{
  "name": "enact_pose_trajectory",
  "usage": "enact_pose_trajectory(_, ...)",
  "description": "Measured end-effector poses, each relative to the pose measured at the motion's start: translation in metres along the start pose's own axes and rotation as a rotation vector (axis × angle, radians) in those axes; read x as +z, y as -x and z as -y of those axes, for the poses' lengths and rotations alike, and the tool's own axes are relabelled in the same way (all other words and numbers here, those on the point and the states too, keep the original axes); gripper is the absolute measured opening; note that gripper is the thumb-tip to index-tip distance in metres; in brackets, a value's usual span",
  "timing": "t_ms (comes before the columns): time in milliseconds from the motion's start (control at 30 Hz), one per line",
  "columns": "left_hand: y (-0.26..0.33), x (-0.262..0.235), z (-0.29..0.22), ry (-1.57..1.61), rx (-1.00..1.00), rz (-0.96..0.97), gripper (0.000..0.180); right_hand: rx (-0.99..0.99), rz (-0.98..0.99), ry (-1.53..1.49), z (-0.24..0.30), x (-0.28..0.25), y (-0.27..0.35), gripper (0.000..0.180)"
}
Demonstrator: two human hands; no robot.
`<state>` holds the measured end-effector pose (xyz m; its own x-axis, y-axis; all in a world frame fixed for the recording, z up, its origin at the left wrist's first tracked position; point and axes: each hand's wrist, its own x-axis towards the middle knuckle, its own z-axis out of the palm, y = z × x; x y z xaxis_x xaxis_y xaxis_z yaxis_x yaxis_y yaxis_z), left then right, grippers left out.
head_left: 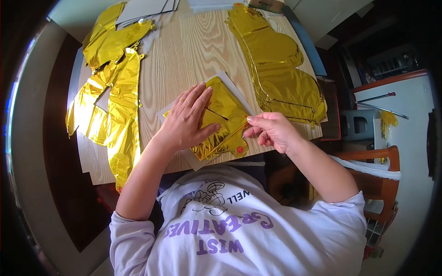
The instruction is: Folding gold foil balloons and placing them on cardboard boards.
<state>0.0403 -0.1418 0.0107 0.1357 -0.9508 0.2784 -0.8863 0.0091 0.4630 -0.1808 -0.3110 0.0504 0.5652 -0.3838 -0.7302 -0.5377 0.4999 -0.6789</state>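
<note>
A gold foil balloon, folded flat, lies on a grey card near the front edge of the table. My left hand rests flat on the foil with its fingers stretched out, pressing the left part of it. At the right edge of the same balloon, my right hand pinches the foil between thumb and forefinger. A rounded lobe with a small red dot sticks out at the near side. Part of the foil is hidden under my left hand.
Flat gold foil balloons lie along the left of the wooden table; another gold foil balloon lies at the right. Grey cards are stacked at the far left. A wooden chair stands on the right.
</note>
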Motion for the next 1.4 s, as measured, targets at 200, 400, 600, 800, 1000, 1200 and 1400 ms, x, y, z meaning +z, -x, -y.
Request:
enact_pose_trajectory(200, 0.002, -0.003, -0.001, 0.016, 0.013, -0.011, 0.087, -0.014, 0.002, 0.049, 0.008, 0.011, -0.004, 0.027)
enact_pose_trajectory(400, -0.001, -0.005, -0.004, -0.007, 0.005, -0.024, 0.083, -0.046, 0.065, 0.174, 0.007, -0.001, -0.019, 0.02)
enact_pose_trajectory(600, -0.016, -0.012, -0.005, 0.038, -0.127, -0.06, 0.064, 0.015, 0.064, 0.106, 0.013, -0.004, -0.015, 0.018)
enact_pose_trajectory(800, -0.021, -0.01, -0.003, -0.062, -0.1, -0.026, 0.048, -0.015, 0.063, 0.186, 0.014, 0.0, -0.017, 0.018)
enact_pose_trajectory(1000, -0.026, -0.002, -0.016, -0.086, 0.044, -0.04, 0.048, -0.04, 0.083, 0.144, 0.017, 0.002, -0.016, 0.021)
enact_pose_trajectory(1200, -0.031, 0.003, -0.011, -0.1, 0.02, 0.027, 0.049, -0.193, 0.025, 0.29, 0.01, 0.007, -0.018, 0.034)
enact_pose_trajectory(1400, -0.036, 0.004, -0.011, -0.138, 0.032, 0.032, 0.047, -0.372, -0.147, 0.729, 0.008, 0.013, -0.014, 0.043)
